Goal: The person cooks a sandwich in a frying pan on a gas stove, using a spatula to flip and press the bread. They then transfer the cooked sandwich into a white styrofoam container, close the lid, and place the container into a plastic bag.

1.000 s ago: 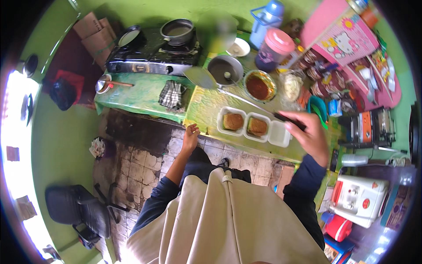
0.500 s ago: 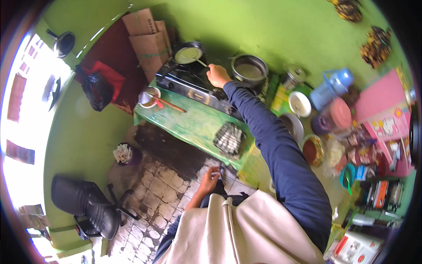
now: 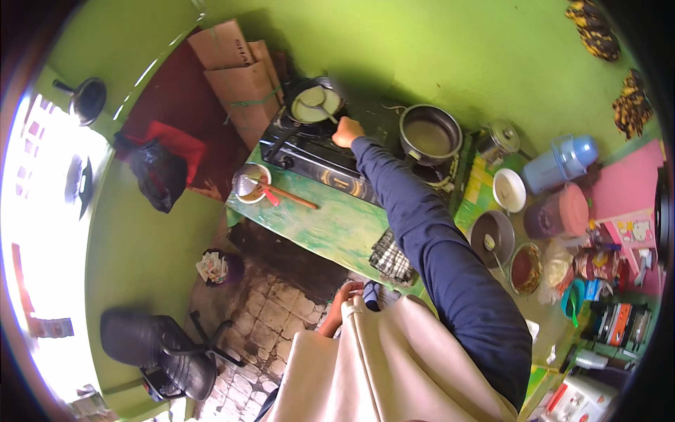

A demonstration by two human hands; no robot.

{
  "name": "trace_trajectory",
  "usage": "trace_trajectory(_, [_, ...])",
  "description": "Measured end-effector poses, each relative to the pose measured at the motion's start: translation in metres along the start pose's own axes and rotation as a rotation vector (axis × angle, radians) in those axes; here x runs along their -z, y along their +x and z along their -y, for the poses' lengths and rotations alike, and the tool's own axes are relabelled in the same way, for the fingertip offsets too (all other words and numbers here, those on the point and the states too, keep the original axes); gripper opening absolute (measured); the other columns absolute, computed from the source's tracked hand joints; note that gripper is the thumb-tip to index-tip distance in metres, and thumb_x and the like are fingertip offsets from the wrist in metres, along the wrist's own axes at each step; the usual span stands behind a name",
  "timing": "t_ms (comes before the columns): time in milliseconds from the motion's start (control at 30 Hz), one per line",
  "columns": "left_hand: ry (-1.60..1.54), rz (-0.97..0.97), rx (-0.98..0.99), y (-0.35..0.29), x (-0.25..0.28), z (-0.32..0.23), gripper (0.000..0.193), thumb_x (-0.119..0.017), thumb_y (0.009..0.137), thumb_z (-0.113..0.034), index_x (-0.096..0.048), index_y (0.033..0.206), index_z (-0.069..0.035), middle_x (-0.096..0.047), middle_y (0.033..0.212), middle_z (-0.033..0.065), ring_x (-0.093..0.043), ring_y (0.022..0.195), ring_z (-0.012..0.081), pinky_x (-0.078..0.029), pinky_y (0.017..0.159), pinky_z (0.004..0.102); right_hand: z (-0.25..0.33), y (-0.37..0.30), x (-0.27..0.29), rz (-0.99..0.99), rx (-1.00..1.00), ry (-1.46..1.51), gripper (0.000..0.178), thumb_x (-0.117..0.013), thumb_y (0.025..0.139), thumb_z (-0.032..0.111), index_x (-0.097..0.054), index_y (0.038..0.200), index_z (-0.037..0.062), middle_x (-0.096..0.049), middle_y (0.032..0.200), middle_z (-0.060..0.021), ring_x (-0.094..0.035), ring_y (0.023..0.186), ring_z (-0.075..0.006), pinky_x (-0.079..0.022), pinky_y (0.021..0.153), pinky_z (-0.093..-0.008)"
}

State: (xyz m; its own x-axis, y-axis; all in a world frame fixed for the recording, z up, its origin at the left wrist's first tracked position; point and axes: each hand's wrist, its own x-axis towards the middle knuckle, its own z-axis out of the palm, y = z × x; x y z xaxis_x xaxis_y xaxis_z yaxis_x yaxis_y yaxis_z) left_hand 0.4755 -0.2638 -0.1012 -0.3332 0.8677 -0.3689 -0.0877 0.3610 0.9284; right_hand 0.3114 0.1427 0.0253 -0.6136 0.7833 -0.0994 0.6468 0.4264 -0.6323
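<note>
At the stove (image 3: 316,163), my right hand (image 3: 346,131) is closed around the handle of a round-headed cooking utensil (image 3: 328,113). Its head rests in a black frying pan (image 3: 339,91) on the left burner, over a pale green, flat batter layer (image 3: 303,112). Whether the head is a ladle's bowl or a flat turner cannot be made out. My left hand (image 3: 344,299) hangs low by the beige apron (image 3: 380,352), which hides part of it. Its visible fingers are loosely extended, and nothing shows in them.
A dark pot (image 3: 430,133) stands on the right burner. Along the counter's front are a bowl (image 3: 252,195) with a wooden-handled tool across it and a checked cloth (image 3: 391,259). To the right sit a white bowl (image 3: 509,190), a metal bowl (image 3: 485,228) and a blue flask (image 3: 560,165).
My view has shifted, so the stove and counter appear lower and farther right. The utensil's rounded head now shows more plainly in the pan. The apron covers more of my left hand.
</note>
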Motion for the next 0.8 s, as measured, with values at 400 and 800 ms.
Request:
trace_trajectory(400, [0.008, 0.641, 0.203, 0.036, -0.090, -0.037, 0.030, -0.057, 0.090, -0.023, -0.058, 0.108, 0.002, -0.062, 0.100, 0.0085, -0.058, 0.088, 0.0160, -0.047, 0.077, 0.0292, -0.049, -0.320, 0.156, -0.446, 0.657, 0.482, 0.023, -0.056, 0.080, -0.001, -0.060, 0.103, 0.0022, -0.056, 0.100, -0.0139, -0.056, 0.092, -0.0284, -0.045, 0.081, -0.0357])
trace_trajectory(800, [0.178, 0.881, 0.087, -0.041, -0.347, -0.052, 0.026, -0.055, 0.091, -0.016, -0.057, 0.108, 0.003, -0.062, 0.097, 0.0104, -0.064, 0.086, 0.0185, -0.052, 0.074, 0.0281, -0.415, -0.733, 0.181, -1.211, -0.633, 0.115, 0.030, -0.056, 0.077, 0.000, -0.054, 0.106, 0.0034, -0.057, 0.090, -0.0102, -0.057, 0.077, -0.0203, -0.047, 0.060, -0.0318])
